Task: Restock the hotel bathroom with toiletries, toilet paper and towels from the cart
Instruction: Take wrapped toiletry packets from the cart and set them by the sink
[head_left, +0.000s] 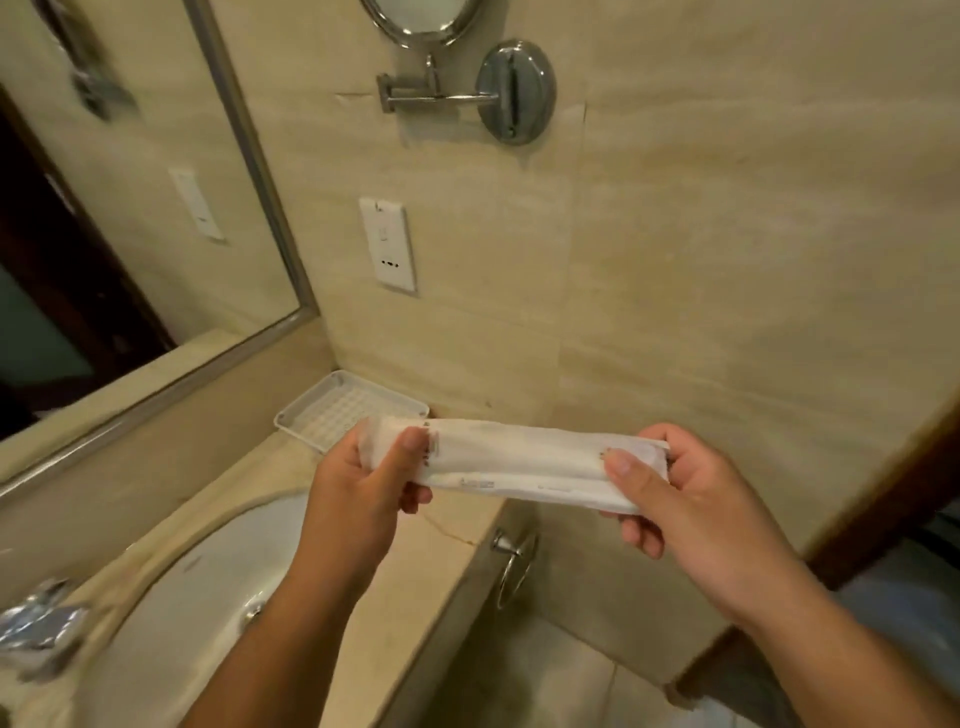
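Note:
A long white paper toiletry packet (519, 460) with small print is held level above the right end of the vanity counter. My left hand (363, 483) pinches its left end between thumb and fingers. My right hand (670, 488) pinches its right end the same way. Just behind the packet's left end, a white plastic amenity tray (322, 410) with a dotted base sits in the counter's back corner, and nothing shows in the part of it I can see.
A white oval sink (171, 623) is set in the beige stone counter (447, 540), with a chrome tap (36, 618) at far left. A framed mirror (249, 150), a wall socket plate (387, 244), a chrome arm mirror mount (514, 91) and a towel ring (511, 564) line the walls.

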